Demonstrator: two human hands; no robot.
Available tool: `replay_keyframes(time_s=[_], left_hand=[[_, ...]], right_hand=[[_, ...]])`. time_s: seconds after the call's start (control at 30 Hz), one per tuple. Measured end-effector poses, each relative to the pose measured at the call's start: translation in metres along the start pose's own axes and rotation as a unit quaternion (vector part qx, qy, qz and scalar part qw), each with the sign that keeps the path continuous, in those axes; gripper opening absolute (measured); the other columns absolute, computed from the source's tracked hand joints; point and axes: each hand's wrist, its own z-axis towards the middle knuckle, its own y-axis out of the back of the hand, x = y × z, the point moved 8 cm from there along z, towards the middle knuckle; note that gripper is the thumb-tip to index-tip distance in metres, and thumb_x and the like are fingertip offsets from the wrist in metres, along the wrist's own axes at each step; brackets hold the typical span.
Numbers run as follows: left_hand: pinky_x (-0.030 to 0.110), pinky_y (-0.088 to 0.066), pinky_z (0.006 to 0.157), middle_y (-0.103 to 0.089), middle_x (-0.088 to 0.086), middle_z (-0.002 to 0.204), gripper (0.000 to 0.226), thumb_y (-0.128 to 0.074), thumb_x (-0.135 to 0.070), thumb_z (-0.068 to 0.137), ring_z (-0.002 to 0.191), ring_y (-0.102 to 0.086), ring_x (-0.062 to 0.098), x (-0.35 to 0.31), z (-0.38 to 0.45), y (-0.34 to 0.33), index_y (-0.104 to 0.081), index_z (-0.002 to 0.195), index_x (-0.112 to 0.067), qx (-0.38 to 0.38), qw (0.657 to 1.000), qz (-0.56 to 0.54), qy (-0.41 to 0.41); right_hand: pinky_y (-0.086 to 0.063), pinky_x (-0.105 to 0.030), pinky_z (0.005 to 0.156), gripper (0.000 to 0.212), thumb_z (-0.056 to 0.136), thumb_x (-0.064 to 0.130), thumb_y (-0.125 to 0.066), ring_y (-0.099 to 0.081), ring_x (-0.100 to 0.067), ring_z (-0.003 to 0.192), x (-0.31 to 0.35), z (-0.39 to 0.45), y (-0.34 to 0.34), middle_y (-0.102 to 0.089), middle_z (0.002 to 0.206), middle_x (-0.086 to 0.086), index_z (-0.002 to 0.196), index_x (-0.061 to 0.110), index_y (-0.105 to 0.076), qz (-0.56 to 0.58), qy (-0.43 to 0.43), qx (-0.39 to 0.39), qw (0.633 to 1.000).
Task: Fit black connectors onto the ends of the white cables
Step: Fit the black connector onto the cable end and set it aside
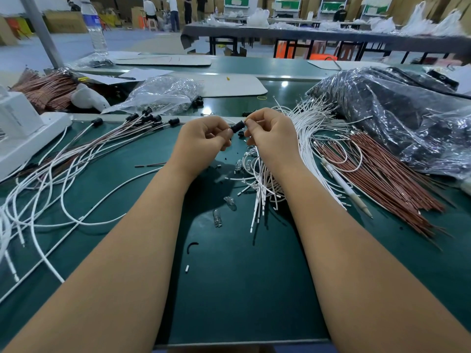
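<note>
- Both forearms reach in from the bottom corners of the frame over the green table [242, 289], whose near edge runs along the bottom; the widest bare stretch of table lies between the arms.
- Small glass bulbs [217, 217] and a curved black scrap [191, 247] lie on that stretch, just below centre.
- At centre, the left hand [204, 138] has its fingers curled round a black connector [237, 126]; the right hand [271, 133] pinches close at the connector's other end, though what it pinches is too small to tell.
- Loose white cables [303, 128] fan out under and right of the right hand; brown wires [387, 171] and a pen [344, 186] lie further right.
- Finished cables with black ends [142, 119] spread across the left.
- A clear bag [163, 94] above centre-left spills a few black parts; a big dark bag [397, 108] fills the upper right.
- A water bottle [94, 26] stands upper left.
</note>
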Motion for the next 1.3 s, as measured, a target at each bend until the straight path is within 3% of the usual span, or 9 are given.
replay_keyframes(time_s=[0.33,0.57,0.77,0.97,1.1,1.2,1.3], left_hand=[[0.018,-0.049,0.064,-0.064,0.000,0.063,0.021,-0.059,-0.003,0.091,0.058,-0.057,0.007,0.003,0.002,0.002,-0.064,0.075,-0.014,-0.015,0.999,-0.032,-0.001],[0.026,-0.047,0.065,-0.063,0.002,0.066,0.011,-0.062,-0.009,0.091,0.062,-0.054,0.012,0.003,0.003,0.005,-0.069,0.082,-0.006,-0.028,1.000,0.009,-0.009],[0.017,-0.039,0.057,-0.061,0.005,0.068,0.008,-0.062,-0.005,0.090,0.059,-0.049,0.009,0.006,0.005,-0.004,-0.070,0.088,-0.006,0.037,0.999,0.019,0.027],[0.031,-0.045,0.069,-0.061,0.005,0.070,0.010,-0.060,-0.006,0.092,0.069,-0.053,0.017,0.010,0.005,0.002,-0.070,0.093,-0.009,0.011,0.999,-0.004,0.036],[0.041,-0.049,0.069,-0.063,0.013,0.077,0.012,-0.056,-0.013,0.095,0.067,-0.052,0.020,0.022,0.008,0.016,-0.067,0.094,-0.007,-0.061,0.996,0.036,0.059],[0.027,-0.038,0.058,-0.058,0.003,0.070,0.016,-0.054,-0.016,0.095,0.055,-0.043,0.010,0.031,0.009,0.020,-0.067,0.091,-0.007,-0.080,0.991,0.064,0.082],[0.024,-0.034,0.053,-0.059,0.000,0.069,0.014,-0.055,-0.019,0.094,0.053,-0.041,0.008,0.034,0.008,0.017,-0.065,0.087,-0.012,-0.071,0.990,0.077,0.099]], right_hand=[[-0.055,-0.045,0.072,0.012,0.093,0.010,-0.058,-0.066,-0.027,0.071,0.006,-0.001,-0.004,-0.068,0.076,-0.007,0.086,0.013,-0.068,-0.076,0.039,0.002,0.996],[-0.050,-0.034,0.067,0.011,0.087,0.016,-0.065,-0.060,-0.018,0.068,0.013,-0.005,-0.010,-0.067,0.071,0.001,0.083,0.009,-0.072,-0.159,0.090,0.003,0.983],[-0.051,-0.035,0.068,0.010,0.089,0.019,-0.066,-0.059,-0.018,0.069,0.007,-0.001,-0.004,-0.065,0.072,0.001,0.084,0.012,-0.072,-0.161,0.072,-0.005,0.984],[-0.052,-0.036,0.072,0.013,0.092,0.021,-0.061,-0.062,-0.017,0.075,0.010,-0.002,-0.005,-0.068,0.078,0.002,0.091,0.014,-0.072,-0.151,0.064,0.002,0.986],[-0.052,-0.033,0.069,0.016,0.091,0.026,-0.062,-0.058,-0.015,0.069,0.013,-0.002,-0.017,-0.063,0.070,0.005,0.082,0.015,-0.070,-0.221,0.072,0.083,0.969],[-0.049,-0.029,0.067,0.021,0.083,0.039,-0.069,-0.061,-0.012,0.072,0.004,-0.009,-0.034,-0.064,0.072,0.007,0.080,0.018,-0.069,-0.318,0.042,0.206,0.925],[-0.051,-0.030,0.073,0.013,0.079,0.037,-0.072,-0.059,-0.014,0.080,0.001,-0.012,-0.039,-0.057,0.075,0.012,0.078,0.026,-0.065,-0.366,0.036,0.247,0.896]])
